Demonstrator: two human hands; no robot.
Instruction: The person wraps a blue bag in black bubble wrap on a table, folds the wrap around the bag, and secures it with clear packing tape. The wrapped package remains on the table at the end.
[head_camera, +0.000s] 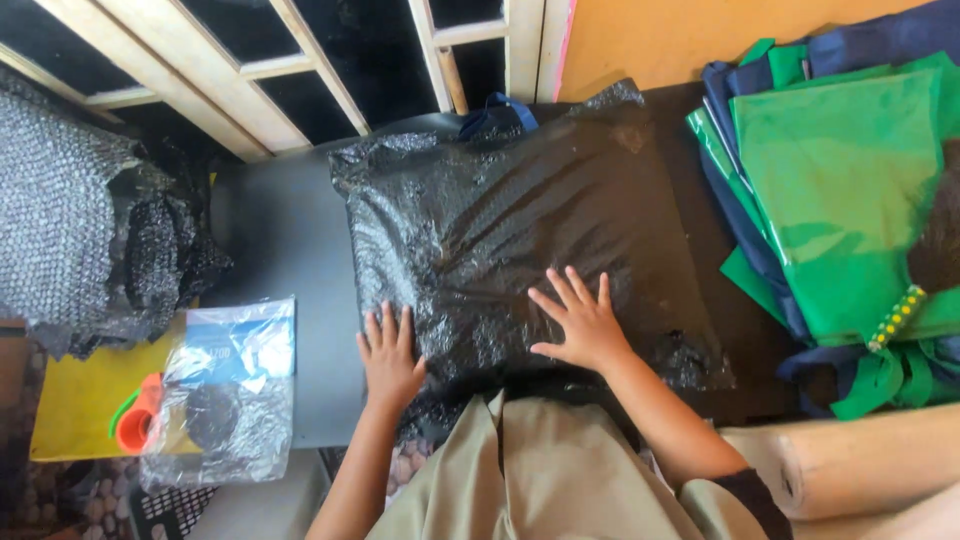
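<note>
A large parcel wrapped in black bubble wrap (510, 220) lies on a dark grey table (290, 250). My left hand (388, 355) rests flat on the parcel's near left edge, fingers spread. Flat on the parcel's near right part is my right hand (580, 320), its fingers also spread. Neither hand holds anything. A bit of blue fabric (495, 110) sticks out from under the parcel's far edge.
A heap of black bubble wrap (90, 230) sits at the left. A clear plastic bag (230, 385) and an orange tape dispenser (135, 415) lie on a yellow sheet (70, 400). Green and navy fabric bags (850, 190) are stacked at the right. A cardboard roll (860, 460) lies near right.
</note>
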